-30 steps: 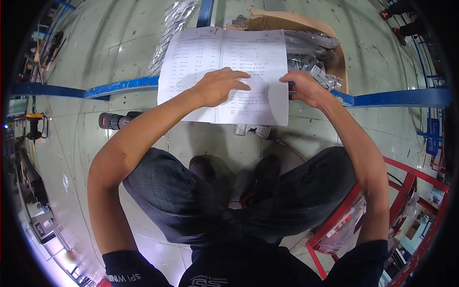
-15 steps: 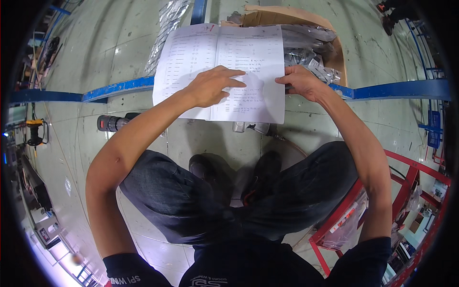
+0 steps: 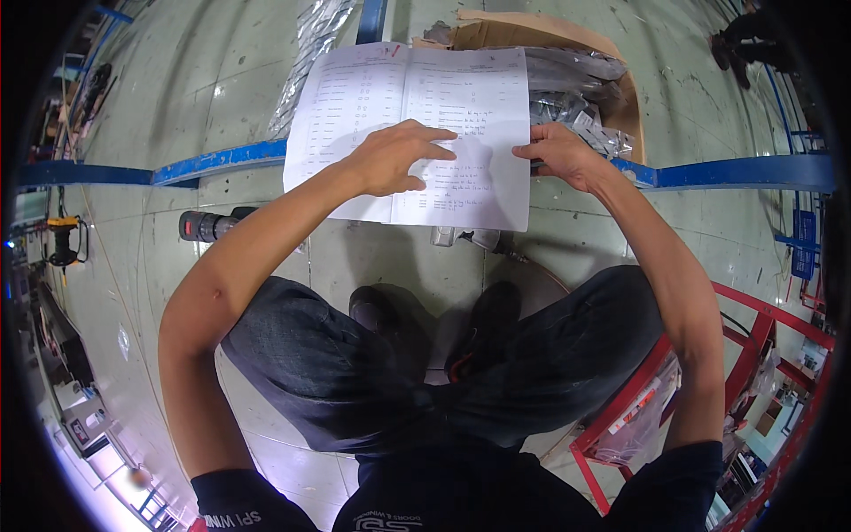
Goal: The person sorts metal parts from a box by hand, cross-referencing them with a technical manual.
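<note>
A stapled-looking document (image 3: 483, 191) lies spread to two pages in front of me, resting across a blue rail. Printed rows fill both pages, with handwritten notes on the right one. My left hand (image 3: 394, 161) lies over the right page near the fold, its fingers apart and the fingertips toward the handwritten lines; nothing is in it. At the right edge of that page, my right hand (image 3: 563, 158) pinches the paper between thumb and fingers.
The blue rail (image 3: 222, 165) crosses from left to right. Behind it stands a cardboard box (image 3: 631, 106) with plastic-wrapped parts. A power tool (image 3: 204, 227) and a hose-fed tool (image 3: 486, 238) lie nearer me. At right is a red frame (image 3: 762, 324); a person's legs (image 3: 749, 40) show far right.
My left thumb has spread slightly away from the other fingers. The right hand keeps its hold on the page edge. Far right, the other person's legs have shifted.
</note>
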`<state>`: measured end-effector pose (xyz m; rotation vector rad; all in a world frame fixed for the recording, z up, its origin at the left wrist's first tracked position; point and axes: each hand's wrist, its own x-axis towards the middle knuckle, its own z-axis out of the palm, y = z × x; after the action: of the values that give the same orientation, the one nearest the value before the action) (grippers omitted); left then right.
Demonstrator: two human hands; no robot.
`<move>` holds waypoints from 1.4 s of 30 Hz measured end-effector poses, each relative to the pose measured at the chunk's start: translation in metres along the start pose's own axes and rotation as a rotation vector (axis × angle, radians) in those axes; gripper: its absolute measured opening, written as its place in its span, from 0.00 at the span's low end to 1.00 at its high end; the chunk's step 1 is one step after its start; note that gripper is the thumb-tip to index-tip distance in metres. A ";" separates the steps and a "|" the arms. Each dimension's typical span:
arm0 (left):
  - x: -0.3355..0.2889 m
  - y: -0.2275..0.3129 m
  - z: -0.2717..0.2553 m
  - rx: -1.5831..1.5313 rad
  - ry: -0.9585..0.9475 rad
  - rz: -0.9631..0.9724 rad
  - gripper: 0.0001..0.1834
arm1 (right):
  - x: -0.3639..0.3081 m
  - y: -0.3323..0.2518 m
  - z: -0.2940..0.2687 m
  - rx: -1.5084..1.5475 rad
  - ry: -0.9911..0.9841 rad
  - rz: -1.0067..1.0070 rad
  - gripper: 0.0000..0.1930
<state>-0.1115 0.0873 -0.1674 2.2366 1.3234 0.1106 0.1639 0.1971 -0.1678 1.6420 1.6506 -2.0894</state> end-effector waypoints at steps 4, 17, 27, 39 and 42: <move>0.000 0.000 0.000 -0.009 0.011 0.006 0.31 | 0.001 0.002 0.000 -0.048 0.014 -0.010 0.10; -0.004 -0.002 0.006 -0.044 0.112 -0.067 0.36 | 0.002 -0.001 0.007 -0.042 0.112 -0.097 0.12; 0.013 -0.010 0.006 -0.227 0.159 -0.149 0.33 | 0.004 -0.011 0.016 -0.352 0.257 -0.359 0.17; 0.048 0.042 -0.029 -1.078 0.465 -0.630 0.51 | -0.020 -0.052 0.044 -0.744 0.483 -0.684 0.20; 0.047 0.044 -0.031 -1.215 0.558 -0.567 0.48 | -0.022 -0.057 0.053 -0.718 0.493 -0.776 0.19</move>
<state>-0.0621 0.1224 -0.1290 0.7913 1.4861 1.0559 0.1050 0.1733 -0.1184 1.4219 3.0755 -0.9247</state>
